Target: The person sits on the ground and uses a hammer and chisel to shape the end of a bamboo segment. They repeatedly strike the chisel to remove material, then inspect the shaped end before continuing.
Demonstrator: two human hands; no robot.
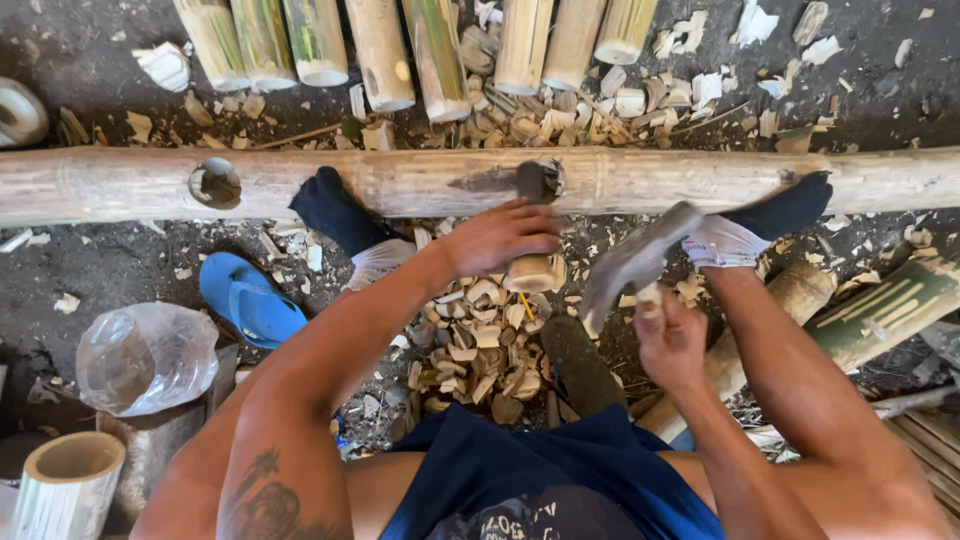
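Bamboo pole (420, 180) just beyond hands: L (500, 235) grips chisel (535, 225), R (668, 340) grips hatchet (630, 262).

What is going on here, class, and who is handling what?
A seated person works on a long bamboo pole lying on the ground, bracing it with both socked feet. The left hand holds a chisel-like tool upright in a notch in the pole. The right hand grips a blurred hatchet raised beside it. Bamboo chips are piled between the legs.
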